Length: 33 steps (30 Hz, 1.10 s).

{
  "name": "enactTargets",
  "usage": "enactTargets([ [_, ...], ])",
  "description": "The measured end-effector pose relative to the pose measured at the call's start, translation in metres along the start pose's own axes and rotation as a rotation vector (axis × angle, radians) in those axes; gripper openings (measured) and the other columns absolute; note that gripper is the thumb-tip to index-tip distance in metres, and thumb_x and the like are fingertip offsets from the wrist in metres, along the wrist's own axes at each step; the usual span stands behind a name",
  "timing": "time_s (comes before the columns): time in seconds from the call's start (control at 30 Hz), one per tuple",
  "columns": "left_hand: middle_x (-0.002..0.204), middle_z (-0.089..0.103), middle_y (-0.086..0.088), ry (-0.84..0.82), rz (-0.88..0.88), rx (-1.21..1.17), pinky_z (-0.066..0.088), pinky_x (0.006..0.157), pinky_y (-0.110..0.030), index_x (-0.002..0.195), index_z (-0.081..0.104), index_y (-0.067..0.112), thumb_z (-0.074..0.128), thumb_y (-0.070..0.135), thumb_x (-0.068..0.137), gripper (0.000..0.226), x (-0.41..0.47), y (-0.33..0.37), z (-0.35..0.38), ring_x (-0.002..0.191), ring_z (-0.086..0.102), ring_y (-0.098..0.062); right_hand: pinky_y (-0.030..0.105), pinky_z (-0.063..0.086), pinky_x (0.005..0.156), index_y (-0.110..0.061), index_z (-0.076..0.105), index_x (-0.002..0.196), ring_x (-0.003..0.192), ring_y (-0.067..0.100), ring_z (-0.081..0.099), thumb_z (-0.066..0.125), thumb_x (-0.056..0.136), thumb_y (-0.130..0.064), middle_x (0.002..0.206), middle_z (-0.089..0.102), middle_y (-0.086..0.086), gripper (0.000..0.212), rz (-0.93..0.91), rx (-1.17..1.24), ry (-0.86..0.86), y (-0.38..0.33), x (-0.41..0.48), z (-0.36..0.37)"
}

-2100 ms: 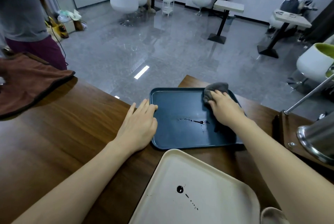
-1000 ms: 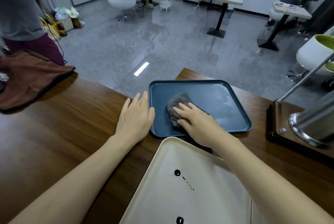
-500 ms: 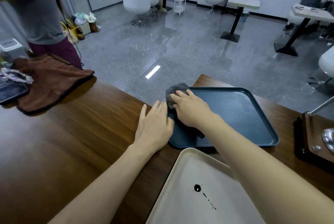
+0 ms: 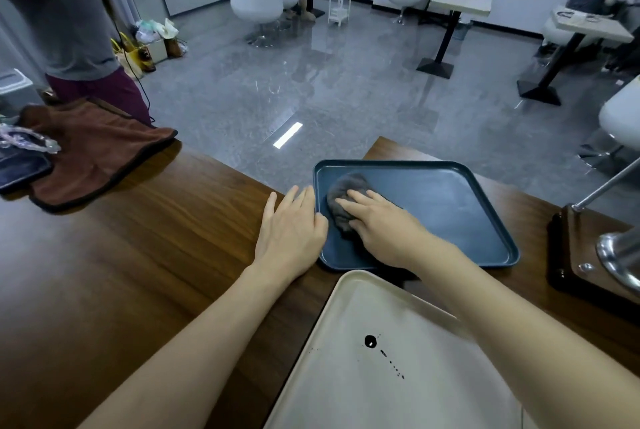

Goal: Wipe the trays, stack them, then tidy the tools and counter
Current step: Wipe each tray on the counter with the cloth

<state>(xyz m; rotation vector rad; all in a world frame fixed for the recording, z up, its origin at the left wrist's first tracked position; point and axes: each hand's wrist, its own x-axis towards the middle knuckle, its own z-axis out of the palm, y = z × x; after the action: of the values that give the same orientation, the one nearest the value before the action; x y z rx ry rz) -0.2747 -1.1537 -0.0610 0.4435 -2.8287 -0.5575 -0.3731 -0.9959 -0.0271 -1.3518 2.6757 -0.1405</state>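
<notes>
A dark blue tray lies on the wooden counter. My right hand presses a grey cloth flat onto the tray's left part, fingers straight over it. My left hand rests flat on the counter, its fingertips against the tray's left rim. Nearer to me lies a cream tray with a black drop and a trail of small dark specks on it.
A brown towel lies at the counter's far left beside a dark object with clear plastic on it. A metal device on a dark wooden base stands at the right. A person stands behind the counter's left end.
My right hand has slid the grey cloth from the tray's far right corner across to its left side, and the dark streak on the blue tray is gone. The left hand stayed at the rim.
</notes>
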Motion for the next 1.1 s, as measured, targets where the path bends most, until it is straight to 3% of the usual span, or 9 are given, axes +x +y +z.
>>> enactTargets([
  [0.13,0.138,0.057,-0.005,-0.003,-0.026,0.008,0.017,0.125,-0.051,0.127,0.051,0.010,0.014,0.038,0.089,0.060,0.001,0.000,-0.001,0.145,0.037,-0.019,0.042,0.036,0.110,-0.031,0.028,0.156,0.149,0.022,0.023,0.035,0.108,-0.028,0.163,0.023,-0.008,0.048,0.193,0.011,-0.045,0.042,-0.045,-0.006],
  [0.2,0.141,0.054,-0.007,0.002,-0.015,0.006,0.018,0.124,-0.052,0.137,0.045,0.012,0.015,0.036,0.089,0.061,0.000,0.003,-0.003,0.139,0.041,-0.021,0.040,0.028,0.116,-0.032,0.023,0.158,0.154,0.022,0.014,0.033,0.109,-0.030,0.167,0.015,-0.008,0.050,0.295,0.035,-0.078,0.055,-0.061,-0.013],
  [0.27,0.161,0.036,-0.004,-0.014,0.020,0.040,0.013,0.125,-0.053,0.156,0.029,0.024,0.023,0.030,0.098,0.059,-0.001,0.004,-0.003,0.148,0.030,-0.019,0.041,0.025,0.117,-0.032,0.022,0.159,0.154,0.026,0.013,0.032,0.109,-0.030,0.168,0.013,-0.006,0.050,0.346,0.030,-0.082,0.053,-0.066,-0.016],
  [0.33,0.169,0.019,0.000,-0.038,0.038,0.085,0.008,0.125,-0.054,0.159,0.028,0.031,0.027,0.028,0.104,0.056,0.000,0.003,-0.002,0.154,0.018,-0.015,0.043,0.024,0.118,-0.031,0.024,0.157,0.152,0.030,0.016,0.033,0.108,-0.030,0.168,0.015,-0.003,0.050,0.325,0.030,-0.069,0.037,-0.059,-0.015],
  [0.47,0.170,0.014,0.001,-0.054,0.032,0.095,0.006,0.126,-0.053,0.158,0.032,0.033,0.026,0.029,0.105,0.054,0.001,0.004,-0.003,0.156,0.014,-0.014,0.046,0.027,0.117,-0.034,0.034,0.153,0.148,0.033,0.023,0.036,0.106,-0.034,0.165,0.025,0.000,0.047,0.122,0.079,-0.058,-0.009,-0.034,0.000],
  [0.63,0.170,0.015,0.001,-0.065,0.025,0.083,0.006,0.126,-0.052,0.158,0.033,0.034,0.027,0.029,0.104,0.054,0.003,0.002,-0.004,0.155,0.015,-0.013,0.043,0.026,0.116,-0.034,0.038,0.154,0.151,0.025,0.016,0.038,0.108,-0.031,0.166,0.020,-0.009,0.045,0.066,0.062,-0.114,-0.007,-0.046,-0.009],
  [0.83,0.170,0.016,0.001,-0.099,-0.017,0.037,0.001,0.125,-0.052,0.156,0.037,0.035,0.032,0.027,0.103,0.054,0.006,0.005,-0.007,0.156,0.014,-0.014,0.039,0.021,0.120,-0.039,0.033,0.155,0.155,0.018,0.010,0.039,0.108,-0.036,0.166,0.018,-0.014,0.047,0.411,0.175,-0.055,0.065,-0.098,-0.018],
  [0.93,0.163,0.031,-0.002,-0.129,-0.088,-0.033,-0.004,0.124,-0.059,0.150,0.043,0.028,0.034,0.022,0.101,0.050,0.013,0.016,-0.008,0.152,0.021,-0.016,0.042,0.024,0.118,-0.038,0.032,0.155,0.155,0.019,0.011,0.037,0.108,-0.036,0.166,0.018,-0.013,0.047,0.464,0.150,-0.037,0.071,-0.107,-0.020],
  [1.1,0.151,0.041,-0.006,-0.088,-0.098,0.064,-0.001,0.121,-0.063,0.139,0.040,0.023,0.035,0.051,0.104,0.045,0.011,0.032,0.008,0.147,0.031,-0.024,0.043,0.023,0.118,-0.032,0.028,0.157,0.154,0.028,0.012,0.034,0.109,-0.033,0.168,0.017,-0.005,0.048,0.458,0.088,-0.032,0.053,-0.097,-0.019],
])
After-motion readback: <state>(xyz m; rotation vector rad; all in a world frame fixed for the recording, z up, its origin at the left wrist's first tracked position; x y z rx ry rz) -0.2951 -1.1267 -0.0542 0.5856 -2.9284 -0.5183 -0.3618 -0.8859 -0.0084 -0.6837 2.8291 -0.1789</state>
